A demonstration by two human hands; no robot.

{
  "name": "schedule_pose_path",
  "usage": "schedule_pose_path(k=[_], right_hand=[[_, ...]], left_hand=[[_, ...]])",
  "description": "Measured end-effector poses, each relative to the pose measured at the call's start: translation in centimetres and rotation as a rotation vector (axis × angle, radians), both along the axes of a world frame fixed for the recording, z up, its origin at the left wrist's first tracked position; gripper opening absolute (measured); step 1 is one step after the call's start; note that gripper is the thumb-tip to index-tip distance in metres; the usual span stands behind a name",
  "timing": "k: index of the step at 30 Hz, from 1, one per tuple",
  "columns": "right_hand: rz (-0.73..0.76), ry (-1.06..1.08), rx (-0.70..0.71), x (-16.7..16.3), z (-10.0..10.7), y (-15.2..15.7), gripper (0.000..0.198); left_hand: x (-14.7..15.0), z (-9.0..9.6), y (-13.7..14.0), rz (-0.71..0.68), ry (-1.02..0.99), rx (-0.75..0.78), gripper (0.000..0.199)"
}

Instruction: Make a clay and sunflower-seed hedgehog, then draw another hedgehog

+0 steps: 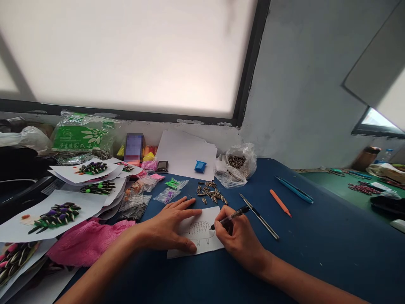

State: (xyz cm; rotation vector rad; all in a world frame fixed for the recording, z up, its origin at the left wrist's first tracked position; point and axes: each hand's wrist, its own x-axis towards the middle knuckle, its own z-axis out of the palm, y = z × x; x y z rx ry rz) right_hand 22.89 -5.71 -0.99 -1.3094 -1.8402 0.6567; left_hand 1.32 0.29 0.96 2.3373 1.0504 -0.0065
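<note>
My right hand point(236, 234) grips a dark pen point(232, 216), its tip at the right side of a drawing on a small white paper point(186, 252). The drawing has a rounded body filled with short marks and little legs below. Spread over the left part of that paper lies my left hand point(169, 226), fingers apart, thumb near the lower edge. Just beyond the paper is a loose group of striped sunflower seeds point(211, 194). To the right of my right hand lies a slim silver and black craft knife point(259, 217).
An orange tool point(280, 203) and blue tweezers point(294, 190) lie at the right. Behind are a bag of seeds point(237, 162), a blue packet point(200, 166) and a white sheet point(177, 152). Seed-decorated cards point(91, 207) and a pink cloth point(88, 245) fill the left.
</note>
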Motion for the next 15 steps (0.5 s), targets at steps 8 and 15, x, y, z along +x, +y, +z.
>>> schedule_pose_path(k=[8, 15], right_hand=[[0.027, 0.001, -0.015, -0.04, 0.10, 0.01, 0.012], [0.013, -0.027, -0.013, -0.02, 0.24, 0.00, 0.012]], left_hand=[[-0.03, -0.31, 0.15, -0.002, 0.005, 0.007, 0.094], [-0.03, -0.13, 0.09, -0.003, 0.002, 0.003, 0.092]])
